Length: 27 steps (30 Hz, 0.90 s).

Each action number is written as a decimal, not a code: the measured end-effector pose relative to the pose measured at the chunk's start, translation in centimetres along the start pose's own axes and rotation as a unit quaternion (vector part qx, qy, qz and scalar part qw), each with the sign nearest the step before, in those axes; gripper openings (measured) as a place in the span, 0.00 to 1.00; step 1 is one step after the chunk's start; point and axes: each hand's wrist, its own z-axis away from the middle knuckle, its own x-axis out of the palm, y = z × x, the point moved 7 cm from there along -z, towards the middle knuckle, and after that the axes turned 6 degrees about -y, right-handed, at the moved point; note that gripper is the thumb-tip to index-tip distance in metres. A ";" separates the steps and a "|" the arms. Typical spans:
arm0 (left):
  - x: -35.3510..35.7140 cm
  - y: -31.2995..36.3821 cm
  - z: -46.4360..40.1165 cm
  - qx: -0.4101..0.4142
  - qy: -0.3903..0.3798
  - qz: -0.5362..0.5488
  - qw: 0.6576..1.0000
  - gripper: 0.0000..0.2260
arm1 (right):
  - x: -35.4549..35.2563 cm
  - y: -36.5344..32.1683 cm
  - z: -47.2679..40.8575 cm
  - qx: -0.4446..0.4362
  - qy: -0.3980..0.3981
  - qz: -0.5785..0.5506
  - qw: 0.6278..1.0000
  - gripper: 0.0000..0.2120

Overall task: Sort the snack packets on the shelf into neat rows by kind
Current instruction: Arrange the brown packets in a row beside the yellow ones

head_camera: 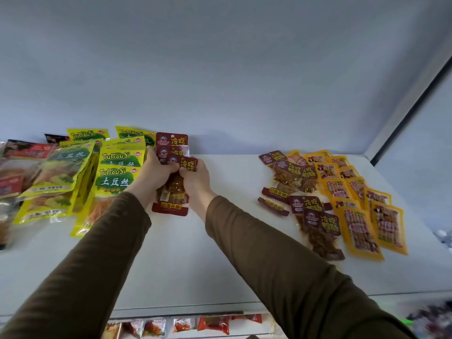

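Left hand (156, 174) and right hand (195, 179) both grip 1 stack of dark red packets (172, 152) above the white shelf (220, 253). Yellow-green packets (115, 177) lie left; orange packets (362, 206) lie right

you get soft, even, cool daylight with faint shadows only. the wide lens bends the white flat shelf (232, 265) at its edges. the far-left red snack packets (14, 177) and bottom-right corner are blurred.
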 end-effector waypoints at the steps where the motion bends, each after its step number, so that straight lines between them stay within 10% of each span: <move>1: -0.3 0.0 -0.1 0.004 0.012 -0.029 0.999 0.34 | 0.5 0.1 -0.1 -0.009 0.004 0.009 1.000 0.13; 19: -0.5 -1.2 -0.1 0.019 0.056 -0.025 0.998 0.28 | 1.9 0.3 1.2 -0.035 -0.039 0.017 0.998 0.23; 27: 1.3 2.4 2.4 0.147 0.085 -0.153 0.974 0.32 | -3.6 -3.5 3.1 -0.146 -0.011 0.145 0.979 0.23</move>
